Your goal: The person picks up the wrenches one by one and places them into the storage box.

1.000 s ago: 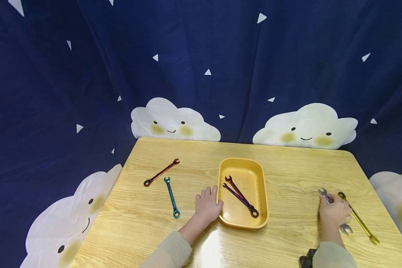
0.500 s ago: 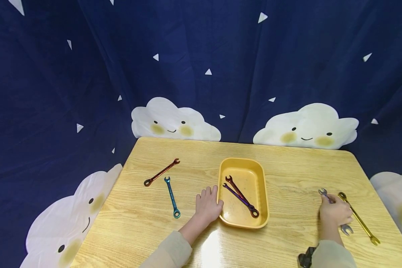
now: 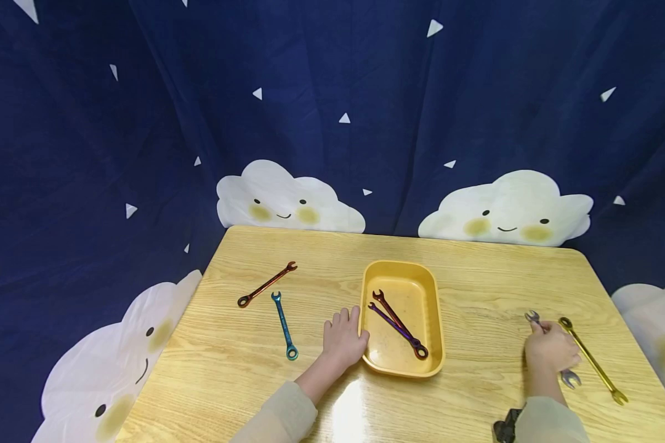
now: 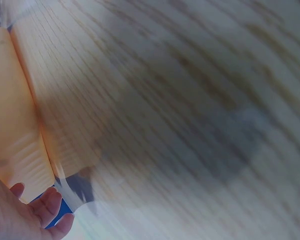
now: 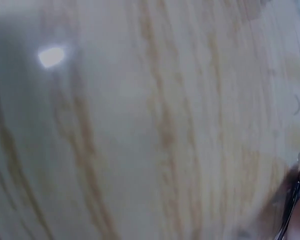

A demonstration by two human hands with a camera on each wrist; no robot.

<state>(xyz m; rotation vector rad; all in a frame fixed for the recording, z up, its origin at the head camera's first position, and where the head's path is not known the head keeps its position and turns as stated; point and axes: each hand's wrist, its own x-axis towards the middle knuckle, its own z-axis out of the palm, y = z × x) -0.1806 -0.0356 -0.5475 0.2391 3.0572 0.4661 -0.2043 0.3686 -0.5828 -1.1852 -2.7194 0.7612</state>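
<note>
My left hand (image 3: 345,338) rests against the left side of a yellow plastic tub (image 3: 440,344), its thumb at the rim. In the left wrist view its loose fingers (image 4: 47,205) lie beside the tub's outer wall. Two combination wrenches lie crossed inside: a reddish wrench (image 3: 389,309) and a purple wrench (image 3: 386,319). At the right, my right hand (image 3: 551,351) holds a silver wrench (image 3: 570,378) around its middle, both ends showing. The right wrist view catches only a sliver of this wrench (image 5: 291,202) at the edge. Just right of that hand lies a gold wrench (image 3: 594,363).
On the wooden table (image 3: 476,289), left of the tub, lie a red wrench (image 3: 267,285) and a blue wrench (image 3: 284,323). A dark blue curtain (image 3: 332,74) with white clouds hangs behind the table. Near the right sleeve sits a small black object (image 3: 507,426).
My right hand has shifted slightly left with the silver wrench. The left hand, the tub and the other wrenches stay where they were.
</note>
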